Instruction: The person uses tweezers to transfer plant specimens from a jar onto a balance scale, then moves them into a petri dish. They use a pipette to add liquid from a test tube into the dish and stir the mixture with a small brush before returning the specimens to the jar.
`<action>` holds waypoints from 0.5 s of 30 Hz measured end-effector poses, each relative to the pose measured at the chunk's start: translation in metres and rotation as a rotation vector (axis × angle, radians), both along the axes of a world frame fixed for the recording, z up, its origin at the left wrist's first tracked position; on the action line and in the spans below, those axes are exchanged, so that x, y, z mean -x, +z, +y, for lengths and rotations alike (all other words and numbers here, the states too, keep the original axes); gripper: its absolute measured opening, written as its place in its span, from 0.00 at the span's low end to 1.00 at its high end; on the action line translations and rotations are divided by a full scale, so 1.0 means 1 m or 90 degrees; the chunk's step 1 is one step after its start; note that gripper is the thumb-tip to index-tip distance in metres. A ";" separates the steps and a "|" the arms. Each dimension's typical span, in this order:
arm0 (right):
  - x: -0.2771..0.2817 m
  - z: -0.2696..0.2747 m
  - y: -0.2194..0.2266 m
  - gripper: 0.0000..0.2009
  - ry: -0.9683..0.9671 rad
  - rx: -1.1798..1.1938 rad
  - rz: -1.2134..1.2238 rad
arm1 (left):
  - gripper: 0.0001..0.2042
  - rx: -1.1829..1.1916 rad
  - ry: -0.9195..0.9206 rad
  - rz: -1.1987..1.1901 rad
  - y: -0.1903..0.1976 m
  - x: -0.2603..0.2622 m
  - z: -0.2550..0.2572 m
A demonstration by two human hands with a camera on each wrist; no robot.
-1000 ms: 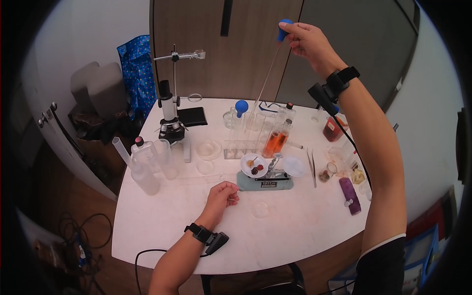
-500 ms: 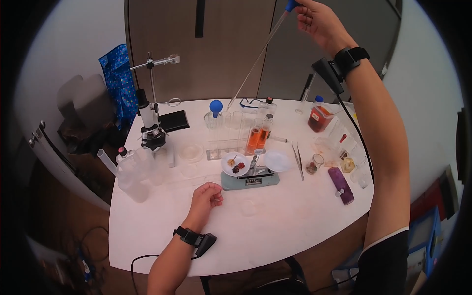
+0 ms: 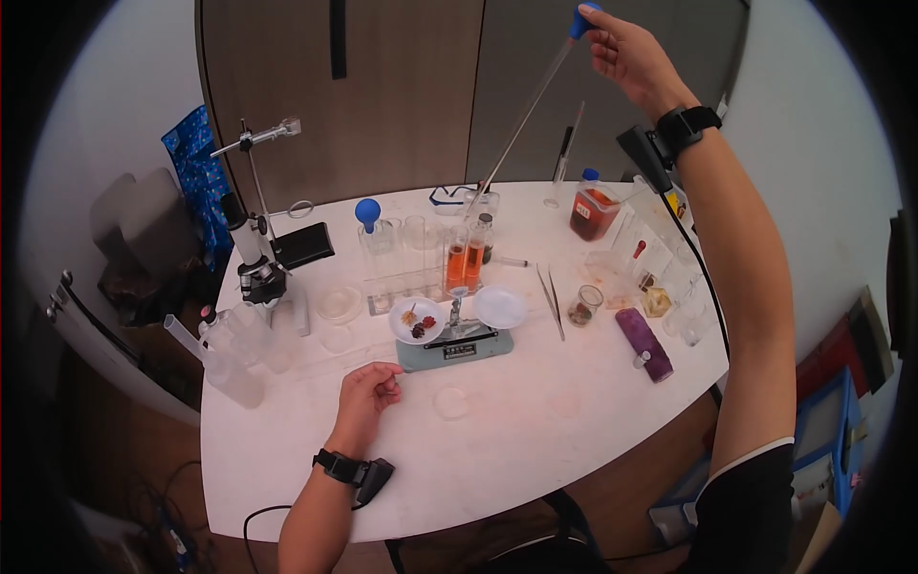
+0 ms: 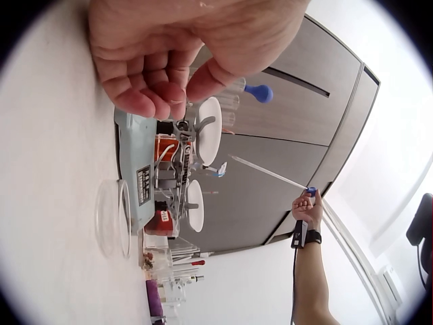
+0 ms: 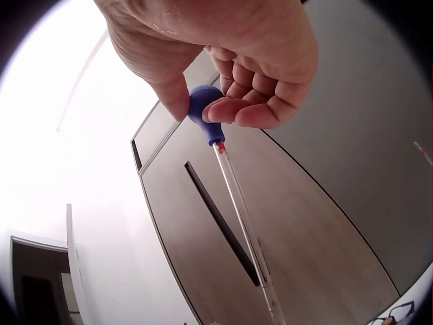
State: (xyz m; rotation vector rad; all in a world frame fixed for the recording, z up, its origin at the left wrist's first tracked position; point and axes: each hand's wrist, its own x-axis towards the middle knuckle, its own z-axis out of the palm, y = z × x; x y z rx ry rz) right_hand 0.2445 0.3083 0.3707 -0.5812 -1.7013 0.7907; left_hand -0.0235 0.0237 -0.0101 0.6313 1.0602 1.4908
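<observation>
My right hand (image 3: 636, 65), raised high at the right, pinches the blue bulb (image 3: 583, 21) of a long glass pipette (image 5: 238, 200) between thumb and fingers. The pipette slants down left, its lower end behind the tubes of orange liquid (image 3: 456, 266); whether it touches anything cannot be told. Low on the white table (image 3: 535, 421), my left hand (image 3: 365, 397) rests with loosely curled fingers beside the left end of the green balance base (image 3: 457, 352). In the left wrist view its thumb and fingertips lie close together, with no held object clearly seen.
The microscope (image 3: 253, 253), ring stand and plastic bottles (image 3: 234, 378) stand left. A second blue bulb (image 3: 368, 212) is by the tube rack. Tweezers (image 3: 552, 304), a jar (image 3: 583, 306), a purple roll (image 3: 644, 344) and a red-liquid container (image 3: 593, 212) lie right.
The head view has turned right, so the table's things shift left in it. My right hand has moved the pipette rightward over the table, still gripping its bulb. The left hand stays beside the balance.
</observation>
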 end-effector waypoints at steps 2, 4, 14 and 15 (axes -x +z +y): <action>-0.002 0.001 -0.005 0.15 -0.007 0.004 -0.008 | 0.09 -0.001 0.001 -0.006 0.000 -0.001 0.000; -0.003 0.003 -0.007 0.15 -0.006 0.012 -0.018 | 0.09 -0.003 0.000 -0.015 -0.001 0.000 0.000; 0.011 0.003 -0.019 0.14 0.012 0.018 -0.016 | 0.09 -0.006 -0.005 -0.013 -0.003 0.002 -0.001; 0.012 0.004 -0.020 0.14 0.016 0.018 -0.020 | 0.09 -0.007 -0.006 -0.013 -0.003 0.002 -0.002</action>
